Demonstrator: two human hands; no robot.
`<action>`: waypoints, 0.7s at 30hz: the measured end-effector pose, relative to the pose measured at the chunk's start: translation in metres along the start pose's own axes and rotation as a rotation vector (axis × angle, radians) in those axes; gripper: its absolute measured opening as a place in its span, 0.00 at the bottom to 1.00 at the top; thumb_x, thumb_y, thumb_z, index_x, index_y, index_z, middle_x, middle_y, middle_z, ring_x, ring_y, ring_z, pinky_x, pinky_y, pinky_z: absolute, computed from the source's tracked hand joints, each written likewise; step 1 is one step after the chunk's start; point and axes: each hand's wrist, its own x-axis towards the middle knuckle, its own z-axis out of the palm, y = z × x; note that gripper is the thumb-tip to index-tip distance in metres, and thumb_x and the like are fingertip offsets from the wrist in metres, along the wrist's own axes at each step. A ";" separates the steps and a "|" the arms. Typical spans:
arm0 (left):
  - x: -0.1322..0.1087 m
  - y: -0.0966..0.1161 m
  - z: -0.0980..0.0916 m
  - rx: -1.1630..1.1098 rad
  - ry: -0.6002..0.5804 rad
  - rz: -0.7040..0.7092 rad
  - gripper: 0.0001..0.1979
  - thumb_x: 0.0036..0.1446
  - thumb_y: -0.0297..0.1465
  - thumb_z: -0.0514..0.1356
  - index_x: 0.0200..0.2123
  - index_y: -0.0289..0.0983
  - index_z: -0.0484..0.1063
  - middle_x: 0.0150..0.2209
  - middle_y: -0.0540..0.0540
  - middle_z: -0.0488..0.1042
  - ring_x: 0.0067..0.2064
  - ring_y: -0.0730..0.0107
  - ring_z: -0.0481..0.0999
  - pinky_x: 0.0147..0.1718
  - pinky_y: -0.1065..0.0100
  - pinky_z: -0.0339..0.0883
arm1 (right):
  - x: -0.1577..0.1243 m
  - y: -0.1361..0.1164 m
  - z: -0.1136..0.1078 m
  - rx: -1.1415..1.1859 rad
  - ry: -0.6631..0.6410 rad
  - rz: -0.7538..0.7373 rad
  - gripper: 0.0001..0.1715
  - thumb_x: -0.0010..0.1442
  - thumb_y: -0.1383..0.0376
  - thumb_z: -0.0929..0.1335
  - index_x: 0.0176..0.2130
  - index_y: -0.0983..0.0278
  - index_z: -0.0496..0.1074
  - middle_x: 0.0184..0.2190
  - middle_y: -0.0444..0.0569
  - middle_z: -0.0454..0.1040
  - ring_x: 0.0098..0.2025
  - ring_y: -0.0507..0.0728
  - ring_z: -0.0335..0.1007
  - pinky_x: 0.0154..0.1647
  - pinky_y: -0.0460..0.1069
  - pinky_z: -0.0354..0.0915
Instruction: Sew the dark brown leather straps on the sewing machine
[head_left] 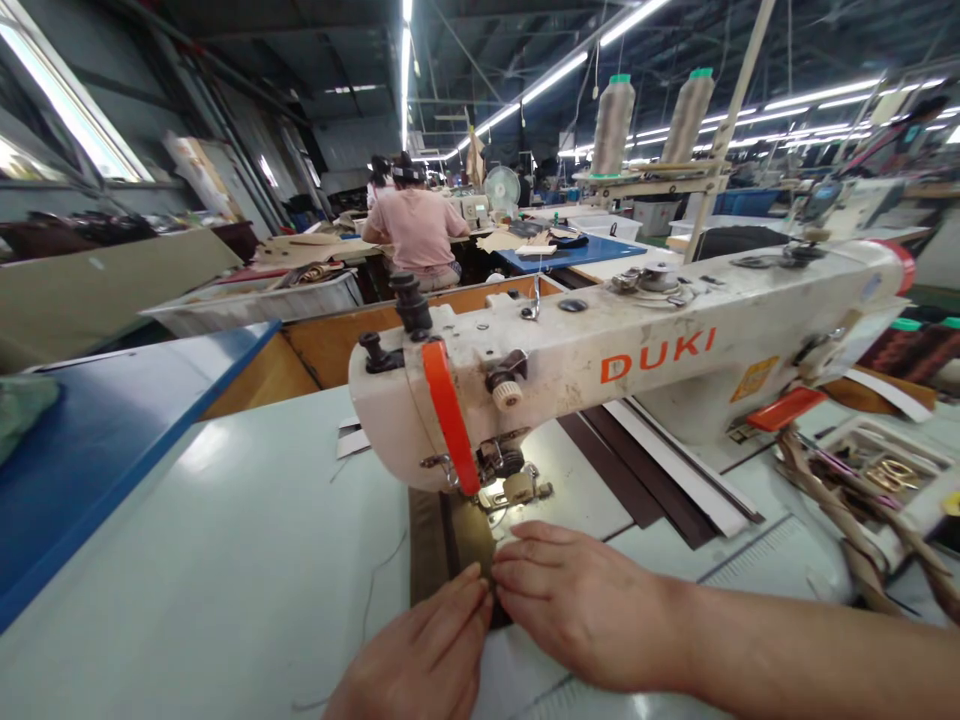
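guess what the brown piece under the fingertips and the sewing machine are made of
Brown piece: perhaps leather or synthetic sheet; it looks smooth with low sheen, grain unclear. Sewing machine: likely metal in off-white paint, judging by its soft highlights and dark scuffs.

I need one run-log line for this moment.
left hand: on brown fabric | right hand: on same fabric | fabric: beneath sewing machine head

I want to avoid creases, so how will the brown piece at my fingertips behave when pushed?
The brown piece will probably flex rather than stay rigid, since it looks thin and lies flat. It may slide fairly easily, as the tabletop looks smooth and glossy.
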 end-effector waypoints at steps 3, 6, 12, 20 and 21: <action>0.009 -0.008 0.002 0.061 0.024 0.000 0.20 0.66 0.22 0.44 0.38 0.30 0.77 0.38 0.42 0.81 0.42 0.72 0.79 0.49 0.75 0.70 | 0.008 0.011 0.004 -0.014 0.003 0.019 0.13 0.68 0.69 0.60 0.42 0.71 0.73 0.45 0.53 0.75 0.48 0.57 0.67 0.63 0.52 0.52; 0.012 -0.019 0.008 0.111 0.017 -0.001 0.21 0.66 0.23 0.43 0.37 0.31 0.77 0.38 0.43 0.81 0.40 0.72 0.80 0.44 0.75 0.72 | 0.015 0.020 0.008 -0.019 0.020 0.051 0.11 0.67 0.70 0.61 0.41 0.71 0.72 0.43 0.52 0.75 0.45 0.57 0.66 0.57 0.51 0.57; 0.008 -0.045 0.026 0.103 -0.004 -0.011 0.20 0.67 0.26 0.43 0.40 0.32 0.76 0.40 0.42 0.81 0.43 0.70 0.80 0.45 0.73 0.73 | 0.022 0.024 0.020 0.002 0.053 0.236 0.08 0.66 0.70 0.63 0.38 0.68 0.71 0.35 0.50 0.73 0.39 0.58 0.63 0.45 0.53 0.61; 0.009 -0.064 0.041 0.058 -0.040 -0.159 0.22 0.68 0.30 0.41 0.38 0.34 0.76 0.35 0.43 0.81 0.38 0.67 0.82 0.40 0.69 0.76 | 0.018 0.021 0.023 -0.031 0.101 0.272 0.11 0.67 0.70 0.63 0.32 0.66 0.70 0.30 0.48 0.70 0.37 0.57 0.60 0.40 0.53 0.57; 0.011 -0.065 0.042 0.056 -0.038 -0.162 0.22 0.68 0.30 0.42 0.38 0.34 0.76 0.35 0.43 0.81 0.37 0.67 0.82 0.39 0.69 0.77 | 0.018 0.021 0.021 -0.032 0.101 0.273 0.11 0.66 0.70 0.63 0.31 0.66 0.70 0.30 0.48 0.70 0.36 0.57 0.60 0.40 0.53 0.57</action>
